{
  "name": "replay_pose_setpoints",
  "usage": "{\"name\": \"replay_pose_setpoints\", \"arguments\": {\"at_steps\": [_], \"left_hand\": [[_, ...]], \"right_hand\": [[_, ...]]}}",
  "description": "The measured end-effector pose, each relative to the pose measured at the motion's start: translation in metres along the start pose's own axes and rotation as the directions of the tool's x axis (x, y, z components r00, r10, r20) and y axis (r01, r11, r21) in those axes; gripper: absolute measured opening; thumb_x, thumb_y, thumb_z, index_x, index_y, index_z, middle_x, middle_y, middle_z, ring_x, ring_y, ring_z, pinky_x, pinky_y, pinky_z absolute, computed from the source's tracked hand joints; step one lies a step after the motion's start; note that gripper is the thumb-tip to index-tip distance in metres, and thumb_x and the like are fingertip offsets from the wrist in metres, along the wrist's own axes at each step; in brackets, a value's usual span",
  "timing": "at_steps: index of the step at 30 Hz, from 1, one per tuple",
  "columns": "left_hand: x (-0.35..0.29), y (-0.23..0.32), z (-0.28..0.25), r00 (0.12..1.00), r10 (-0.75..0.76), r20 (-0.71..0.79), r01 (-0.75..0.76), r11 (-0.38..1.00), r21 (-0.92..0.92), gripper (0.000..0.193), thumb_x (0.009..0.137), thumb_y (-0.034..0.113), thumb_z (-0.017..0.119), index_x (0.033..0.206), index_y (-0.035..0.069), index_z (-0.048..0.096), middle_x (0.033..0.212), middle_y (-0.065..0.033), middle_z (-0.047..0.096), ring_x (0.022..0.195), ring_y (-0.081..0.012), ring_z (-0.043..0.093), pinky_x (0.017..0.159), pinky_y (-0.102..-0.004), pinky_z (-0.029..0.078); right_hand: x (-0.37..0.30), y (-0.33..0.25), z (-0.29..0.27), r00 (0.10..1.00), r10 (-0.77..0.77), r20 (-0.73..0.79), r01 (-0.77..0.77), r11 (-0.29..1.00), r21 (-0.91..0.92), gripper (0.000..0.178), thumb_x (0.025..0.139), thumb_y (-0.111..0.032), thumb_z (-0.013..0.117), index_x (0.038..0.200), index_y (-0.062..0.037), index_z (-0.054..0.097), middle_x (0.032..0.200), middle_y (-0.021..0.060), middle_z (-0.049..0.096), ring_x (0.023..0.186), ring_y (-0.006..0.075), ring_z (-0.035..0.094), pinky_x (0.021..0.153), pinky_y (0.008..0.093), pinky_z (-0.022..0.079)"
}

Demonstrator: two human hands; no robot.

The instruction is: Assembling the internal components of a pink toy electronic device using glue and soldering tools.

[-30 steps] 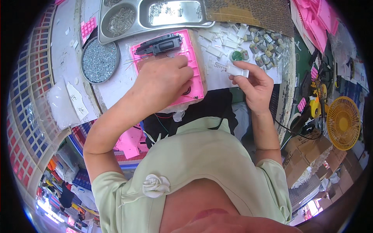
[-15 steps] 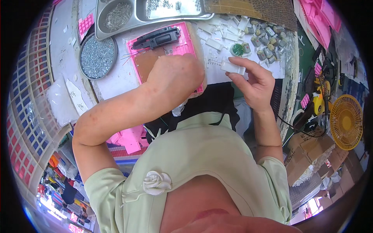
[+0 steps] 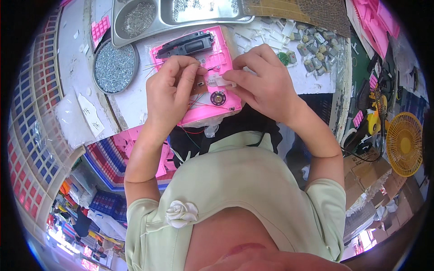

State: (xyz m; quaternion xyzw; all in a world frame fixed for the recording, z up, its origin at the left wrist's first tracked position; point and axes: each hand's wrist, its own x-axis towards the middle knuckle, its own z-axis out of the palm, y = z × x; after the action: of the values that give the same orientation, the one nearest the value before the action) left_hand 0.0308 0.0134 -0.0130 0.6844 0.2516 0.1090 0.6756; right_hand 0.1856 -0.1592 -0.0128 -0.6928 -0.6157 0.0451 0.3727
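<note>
A pink plastic casing lies in front of me, with a black module across its far end. A small round speaker sits in its near right part, and thin wires spread beside it. My right hand pinches a clear plastic piece over the casing's middle. Close to that piece, my left hand has its thumb and forefinger pressed together; what they hold is too small to make out. Much of the brown board in the casing is hidden by my left hand.
A round dish of screws stands at the left. Behind the casing is a metal tray with springs and small parts. Small grey motors and clear plastic pieces lie at the far right. A yellow fan is further right.
My left hand has moved back left off the near part of the casing, uncovering the speaker. My right hand has brought the clear plastic piece leftward over the casing.
</note>
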Motion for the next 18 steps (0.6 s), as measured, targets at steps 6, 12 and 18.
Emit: {"name": "replay_pose_setpoints", "arguments": {"at_steps": [6, 12, 18], "left_hand": [[-0.010, -0.011, -0.001, 0.988, 0.155, -0.024, -0.151, 0.979, 0.138, 0.022, 0.103, -0.002, 0.054, 0.124, -0.005, 0.056, 0.105, -0.0136, 0.070, 0.090, -0.0161, 0.073, 0.075, -0.0308, 0.065], [-0.012, -0.021, -0.003, 0.975, 0.222, -0.023, -0.214, 0.960, 0.182, 0.026, 0.101, -0.002, 0.055, 0.127, -0.004, 0.052, 0.102, -0.0118, 0.069, 0.088, -0.0159, 0.073, 0.076, -0.0300, 0.064], [-0.010, -0.024, -0.002, 0.963, 0.268, -0.009, -0.255, 0.927, 0.275, 0.024, 0.100, -0.002, 0.056, 0.123, -0.003, 0.055, 0.101, -0.0116, 0.069, 0.085, -0.0154, 0.074, 0.073, -0.0293, 0.063]], "right_hand": [[0.004, 0.015, 0.009, 0.999, -0.039, -0.007, 0.040, 0.991, 0.127, 0.035, 0.070, -0.011, 0.086, 0.102, -0.0115, 0.073, 0.100, 0.0060, 0.066, 0.088, 0.0277, 0.059, 0.074, 0.0378, 0.050], [-0.010, 0.022, 0.029, 0.997, 0.043, -0.058, -0.025, 0.960, 0.278, 0.032, 0.072, -0.013, 0.086, 0.102, -0.0117, 0.075, 0.101, 0.0054, 0.067, 0.087, 0.0257, 0.060, 0.076, 0.0372, 0.049], [-0.006, -0.001, 0.020, 0.983, 0.171, 0.063, -0.174, 0.984, 0.040, 0.032, 0.074, -0.018, 0.083, 0.105, -0.0160, 0.076, 0.109, 0.0050, 0.067, 0.101, 0.0297, 0.056, 0.091, 0.0429, 0.047]]}}
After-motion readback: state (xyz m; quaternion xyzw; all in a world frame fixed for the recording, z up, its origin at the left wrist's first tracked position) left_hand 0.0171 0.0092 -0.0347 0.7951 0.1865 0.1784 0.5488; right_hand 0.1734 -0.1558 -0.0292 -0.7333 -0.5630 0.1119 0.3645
